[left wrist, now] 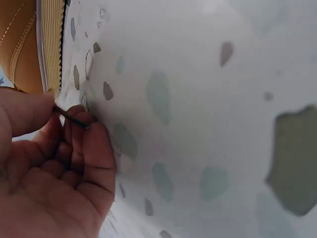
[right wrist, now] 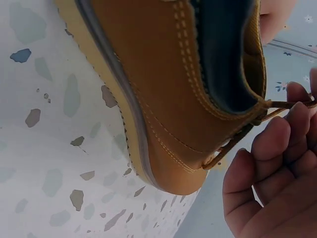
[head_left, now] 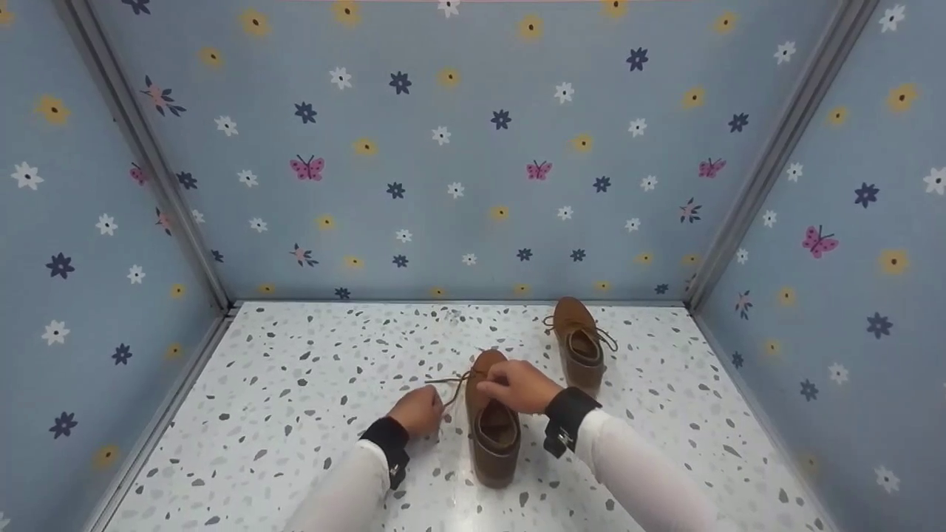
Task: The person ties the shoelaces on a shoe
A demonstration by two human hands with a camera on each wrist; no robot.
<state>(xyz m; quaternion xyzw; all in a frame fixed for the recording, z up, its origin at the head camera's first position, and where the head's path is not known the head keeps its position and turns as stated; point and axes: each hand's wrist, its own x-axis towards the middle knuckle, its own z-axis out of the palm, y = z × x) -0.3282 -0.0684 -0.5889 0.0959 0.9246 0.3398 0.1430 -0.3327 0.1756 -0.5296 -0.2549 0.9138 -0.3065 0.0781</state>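
Note:
A brown lace-up shoe (head_left: 495, 467) stands on the speckled surface, its toe toward the back wall. To its left, my left hand (head_left: 417, 411) pinches one end of the shoelace (left wrist: 72, 118) between thumb and fingertip, and the lace runs from there to the shoe. Over the shoe's opening, my right hand (head_left: 521, 386) has its fingers curled around another part of the lace (right wrist: 285, 104), drawn out from the top eyelet. The right thumb falls outside the right wrist view. Yellowish sole and stitched brown upper (right wrist: 143, 74) show up close there.
A matching brown shoe (head_left: 573, 316) stands farther back at the right, near the wall, its lace ends looped out on both sides. Flower-patterned blue panels (head_left: 458, 162) enclose the white speckled surface (head_left: 318, 384) at back, left and right, with grey metal posts (head_left: 783, 140) at the corners.

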